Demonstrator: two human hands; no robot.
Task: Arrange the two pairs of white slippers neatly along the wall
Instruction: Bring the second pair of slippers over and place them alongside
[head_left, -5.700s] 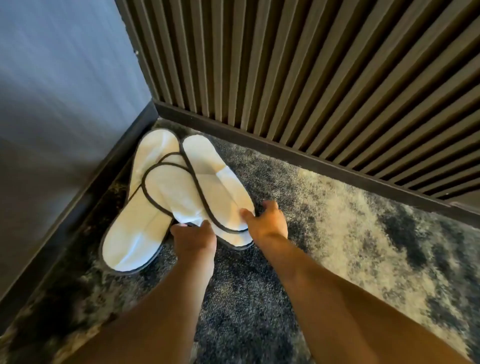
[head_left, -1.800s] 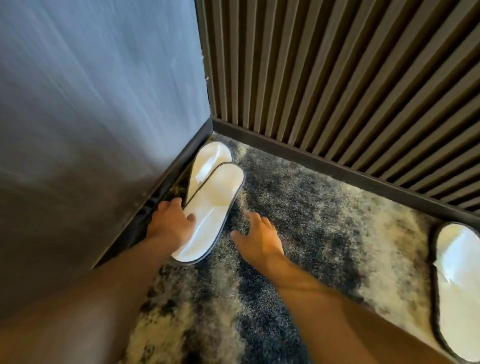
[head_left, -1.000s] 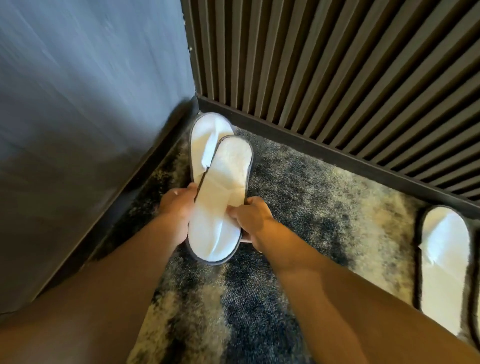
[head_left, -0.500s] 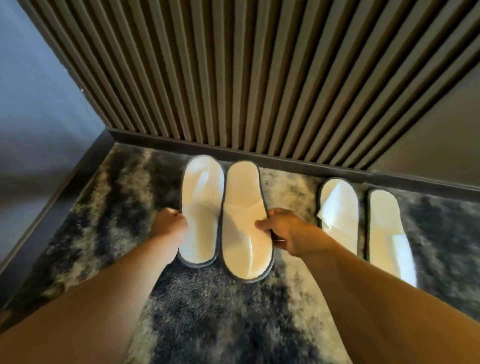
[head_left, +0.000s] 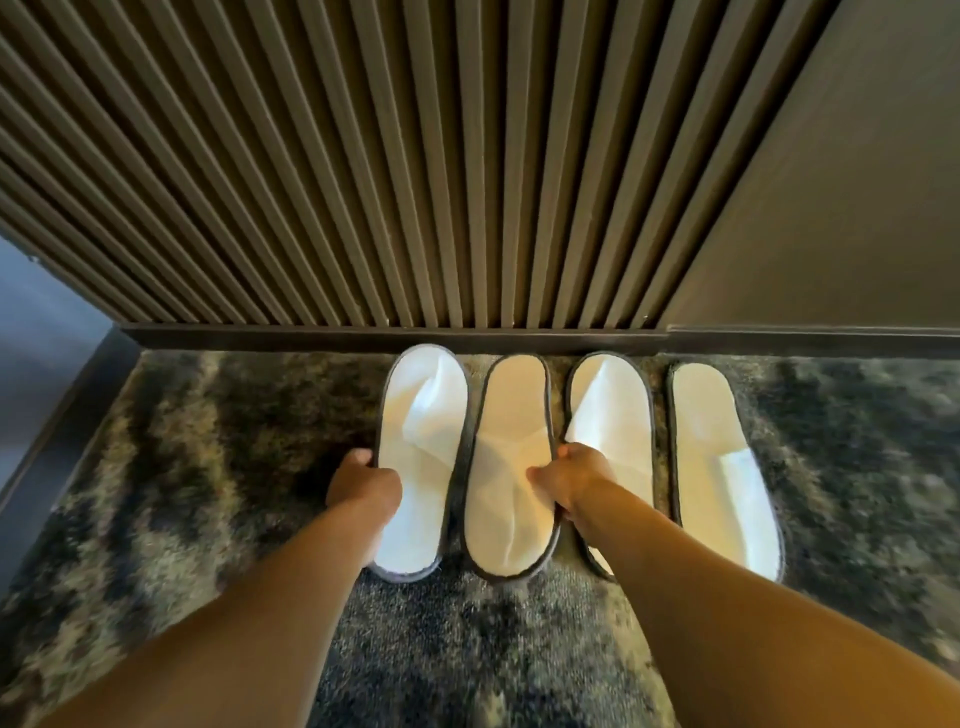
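Soft rug by the wall. Left hand and right hand each pinch a slipper. A rough push could make them crooked.

open carpet left of slippers, slatted wall blocking behind

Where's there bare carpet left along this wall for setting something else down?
Open carpet lies between the left hand and the side wall, and right of the rightmost slipper. The four slippers sit crowded mid-wall, with only a narrow gap before the rightmost.
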